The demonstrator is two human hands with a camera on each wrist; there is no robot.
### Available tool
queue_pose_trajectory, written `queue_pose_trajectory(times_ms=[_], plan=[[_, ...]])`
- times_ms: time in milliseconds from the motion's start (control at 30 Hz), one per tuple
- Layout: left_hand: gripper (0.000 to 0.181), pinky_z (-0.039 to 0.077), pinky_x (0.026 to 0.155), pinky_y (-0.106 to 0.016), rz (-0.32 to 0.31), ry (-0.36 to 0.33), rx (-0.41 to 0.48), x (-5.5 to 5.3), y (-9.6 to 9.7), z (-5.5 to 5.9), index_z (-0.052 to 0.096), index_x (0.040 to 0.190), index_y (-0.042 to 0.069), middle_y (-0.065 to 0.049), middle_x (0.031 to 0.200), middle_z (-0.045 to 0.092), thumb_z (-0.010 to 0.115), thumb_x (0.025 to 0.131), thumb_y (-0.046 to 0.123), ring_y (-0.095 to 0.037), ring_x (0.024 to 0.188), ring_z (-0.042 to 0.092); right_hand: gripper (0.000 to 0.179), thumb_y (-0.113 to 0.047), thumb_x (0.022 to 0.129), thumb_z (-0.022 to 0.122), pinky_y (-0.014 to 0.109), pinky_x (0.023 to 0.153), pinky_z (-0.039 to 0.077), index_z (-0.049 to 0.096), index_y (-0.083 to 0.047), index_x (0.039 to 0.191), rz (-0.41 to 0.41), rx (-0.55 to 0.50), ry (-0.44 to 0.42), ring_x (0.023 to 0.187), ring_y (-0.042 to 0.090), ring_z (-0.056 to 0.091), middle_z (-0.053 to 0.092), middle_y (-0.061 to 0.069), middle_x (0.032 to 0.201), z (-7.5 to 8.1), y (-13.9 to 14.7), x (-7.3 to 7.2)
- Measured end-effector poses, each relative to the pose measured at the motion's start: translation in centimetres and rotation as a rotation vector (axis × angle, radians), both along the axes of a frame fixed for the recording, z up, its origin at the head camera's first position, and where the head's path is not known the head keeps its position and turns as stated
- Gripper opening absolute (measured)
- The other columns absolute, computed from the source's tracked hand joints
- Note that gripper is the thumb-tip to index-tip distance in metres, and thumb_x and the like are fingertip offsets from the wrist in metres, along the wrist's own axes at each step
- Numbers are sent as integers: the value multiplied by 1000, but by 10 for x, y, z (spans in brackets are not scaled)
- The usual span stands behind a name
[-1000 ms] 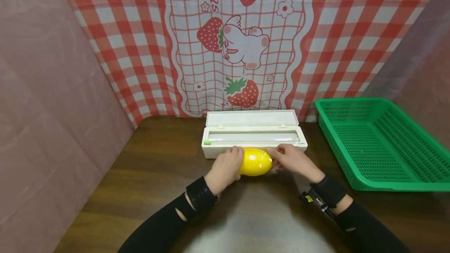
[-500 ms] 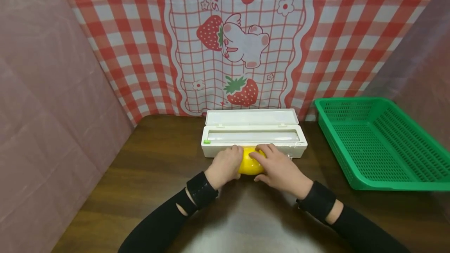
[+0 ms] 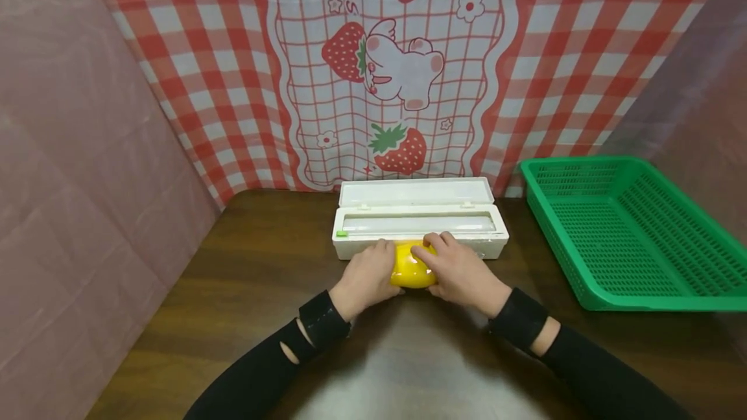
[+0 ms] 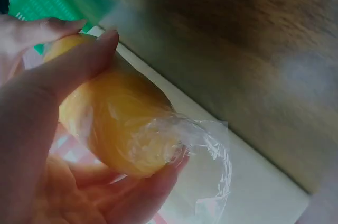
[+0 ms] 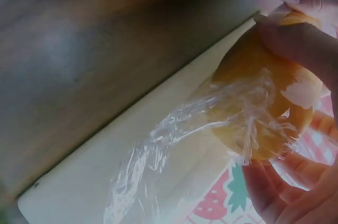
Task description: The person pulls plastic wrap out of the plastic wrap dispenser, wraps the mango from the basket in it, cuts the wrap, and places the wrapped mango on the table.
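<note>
In front of a long white box [image 3: 344, 250], roughly midway along its near wall, a smooth, rounded yellow object [image 3: 411, 269] is held between two bare hands. From the head view it is overlapped with the box's front edge; whether the two are touched together cannot be told. The end toward the box's left is gripped by the left hand [image 3: 363, 272], and the end toward the box's right by the right hand [image 3: 461, 272]. By each hand the object is clasped with thumb on one side and curled fingers on the other, so that only its middle is left uncovered between them in the head view. In both wrist views the object is seen to be wrapped in clear film [image 5: 138, 174], crumpled at the surface, with a loose flap trailed across the box's pale wall. The box's lid [image 3: 417, 194] is tipped back on the far side, and a small green tab [image 3: 342, 234] is set at its left front corner. To the right of the box a green basket [image 3: 671, 304] is placed; behind the box a red-and-white checked cloth [image 3: 233, 83] is hung.
</note>
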State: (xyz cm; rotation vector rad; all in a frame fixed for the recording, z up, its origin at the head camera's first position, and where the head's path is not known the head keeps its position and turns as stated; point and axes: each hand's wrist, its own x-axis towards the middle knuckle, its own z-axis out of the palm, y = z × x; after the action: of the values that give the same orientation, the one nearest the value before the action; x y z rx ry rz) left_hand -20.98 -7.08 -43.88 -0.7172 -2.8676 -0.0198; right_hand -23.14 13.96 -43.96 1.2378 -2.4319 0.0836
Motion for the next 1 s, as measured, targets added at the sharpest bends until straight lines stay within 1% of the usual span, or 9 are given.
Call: queue_pose_trajectory(times_ms=[100, 167, 333, 400, 433, 500, 633, 900, 1000], plan=[[86, 50, 64, -25, 16, -5, 74, 4, -3, 0, 41, 121, 6, -6, 100, 41, 74, 61, 59, -14, 71, 49, 76, -41, 57, 83, 34, 70, 47, 49, -17, 121, 3, 1, -21, 89, 23, 43, 46, 8, 106, 2, 0, 0], [88, 49, 62, -24, 24, 5, 86, 7, -6, 0, 39, 121, 7, -6, 99, 39, 73, 61, 61, -14, 70, 48, 77, -43, 56, 83, 34, 72, 47, 49, -17, 121, -3, 3, -43, 89, 22, 43, 46, 7, 106, 2, -1, 1], [78, 49, 61, -27, 23, 98, 47, 11, -12, 0, 47, 111, 9, -2, 90, 45, 68, 63, 66, -15, 72, 44, 76, -44, 56, 83, 32, 76, 46, 51, -17, 120, -28, -38, -118, 90, 19, 42, 46, 5, 106, 4, -1, 2], [75, 48, 60, -28, 16, 132, 69, 9, -15, 0, 51, 108, 10, -2, 88, 47, 68, 62, 67, -15, 72, 44, 75, -44, 57, 82, 32, 76, 45, 53, -17, 120, -32, -77, -144, 90, 18, 43, 47, 3, 106, 4, 0, 2], [74, 48, 60, -28, 14, 139, 102, 8, -16, -1, 51, 107, 11, -1, 87, 48, 68, 62, 66, -14, 70, 45, 74, -44, 57, 82, 32, 77, 45, 54, -17, 120, -37, -95, -157, 89, 17, 43, 48, 2, 105, 4, 1, 1], [74, 47, 59, -27, 11, 132, 174, 5, -19, -3, 49, 107, 12, 0, 84, 48, 70, 61, 65, -14, 67, 46, 73, -44, 57, 82, 33, 77, 45, 55, -17, 120, -37, -124, -172, 88, 17, 44, 49, 2, 104, 5, 1, 1], [72, 44, 58, -25, 11, 84, 293, -2, -23, -5, 46, 103, 14, 3, 79, 50, 71, 59, 65, -12, 63, 47, 72, -46, 57, 82, 32, 76, 45, 57, -16, 118, -46, -161, -194, 85, 15, 47, 51, 1, 103, 7, 2, 0], [67, 39, 60, -25, -14, 23, 406, -9, -31, -4, 57, 98, 16, 9, 78, 53, 67, 59, 70, -10, 66, 46, 72, -55, 58, 78, 27, 67, 45, 49, -16, 110, -126, -245, -290, 75, 10, 47, 52, -6, 93, 7, 3, -5], [66, 39, 60, -25, -34, -4, 443, -11, -33, -4, 60, 99, 19, 12, 78, 53, 63, 61, 72, -9, 68, 45, 68, -58, 58, 76, 25, 66, 44, 50, -18, 106, -149, -277, -325, 74, 9, 47, 52, -8, 91, 6, 4, -5]])
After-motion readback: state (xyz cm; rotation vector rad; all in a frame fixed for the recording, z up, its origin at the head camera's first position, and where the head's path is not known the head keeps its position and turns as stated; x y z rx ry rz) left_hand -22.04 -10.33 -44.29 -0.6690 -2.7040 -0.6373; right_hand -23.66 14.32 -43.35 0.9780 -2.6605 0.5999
